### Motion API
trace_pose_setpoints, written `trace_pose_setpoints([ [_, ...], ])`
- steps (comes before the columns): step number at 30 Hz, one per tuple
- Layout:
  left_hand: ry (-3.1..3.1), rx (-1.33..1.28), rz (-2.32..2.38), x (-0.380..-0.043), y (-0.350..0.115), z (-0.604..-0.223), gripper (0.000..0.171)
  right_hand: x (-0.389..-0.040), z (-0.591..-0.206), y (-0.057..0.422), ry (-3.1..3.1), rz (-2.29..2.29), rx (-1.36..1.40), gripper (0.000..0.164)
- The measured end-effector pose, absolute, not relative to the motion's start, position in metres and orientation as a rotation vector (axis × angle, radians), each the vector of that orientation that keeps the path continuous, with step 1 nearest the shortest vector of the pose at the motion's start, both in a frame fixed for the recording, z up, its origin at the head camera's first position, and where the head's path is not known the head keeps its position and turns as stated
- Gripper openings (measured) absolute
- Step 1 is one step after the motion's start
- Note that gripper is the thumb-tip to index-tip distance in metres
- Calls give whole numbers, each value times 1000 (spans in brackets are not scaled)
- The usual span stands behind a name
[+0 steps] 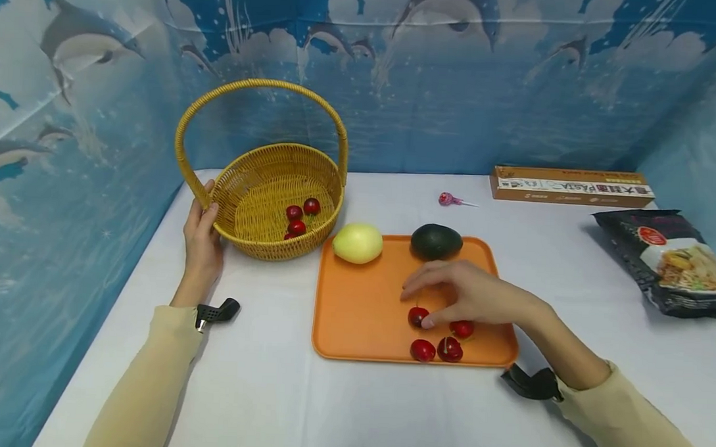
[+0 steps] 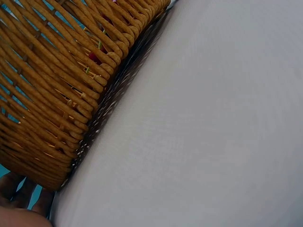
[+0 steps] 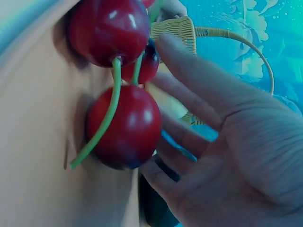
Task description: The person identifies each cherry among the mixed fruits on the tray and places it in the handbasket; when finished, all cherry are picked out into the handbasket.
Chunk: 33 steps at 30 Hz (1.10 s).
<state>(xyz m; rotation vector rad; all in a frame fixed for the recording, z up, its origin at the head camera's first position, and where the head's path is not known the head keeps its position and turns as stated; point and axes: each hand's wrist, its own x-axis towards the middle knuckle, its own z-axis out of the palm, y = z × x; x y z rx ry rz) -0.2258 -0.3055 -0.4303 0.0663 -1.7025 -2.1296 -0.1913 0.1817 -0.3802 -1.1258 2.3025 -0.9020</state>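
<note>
At the left, my left hand (image 1: 204, 234) grips the side of a yellow wicker basket (image 1: 256, 246), thumb at the rim by the base of the tall handle. Several red cherries (image 1: 297, 227) lie inside it. My right hand (image 1: 471, 293) hovers over an orange tray (image 1: 355, 315), its thumb and fingers spread apart. Its thumb tip overlaps a dark red cherry (image 1: 416, 315) in the head view. Closer in, the right wrist view has a cherry (image 3: 125, 127) with a green stem beside the right hand (image 3: 222, 137). Two more cherries sit at the tray's front edge.
A yellow lemon (image 1: 358, 243) and a dark green avocado (image 1: 435, 242) lie along the tray's back edge. Behind them is a wrapped lollipop (image 1: 450, 199). A long brown box (image 1: 572, 186) and a black food packet (image 1: 667, 264) stand at the right.
</note>
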Motion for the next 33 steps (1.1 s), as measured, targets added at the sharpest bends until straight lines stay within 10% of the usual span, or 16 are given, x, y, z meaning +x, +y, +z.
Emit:
trace_pose_setpoints([
  [33,-1657,115,-2158,-226,-303,-429,49,-226,-326,111,2285,-1030,-1212,36],
])
